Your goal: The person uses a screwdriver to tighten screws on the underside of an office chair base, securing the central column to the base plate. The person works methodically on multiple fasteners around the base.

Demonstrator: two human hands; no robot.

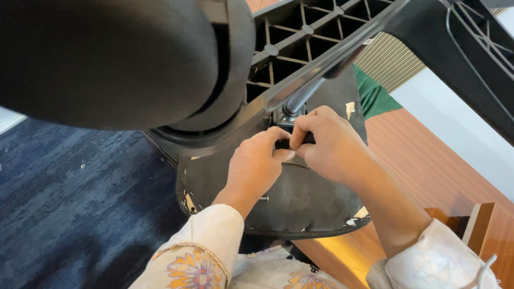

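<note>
Under upturned chair seat [302,201], both hands' fingers, L [256,164] & R [328,143], pinch black knob [283,144]; gas column [301,98] points up-right.

No packages, labels, signs, screens.

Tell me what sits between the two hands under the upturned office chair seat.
In the head view, a small dark part near the base of the metal column sits between the left hand and right hand; both pinch it against the seat underside.

Dark blue carpet [50,205] fills the lower left, glossy brown wooden furniture [446,179] runs along the right, white wall [497,127] behind it.
</note>
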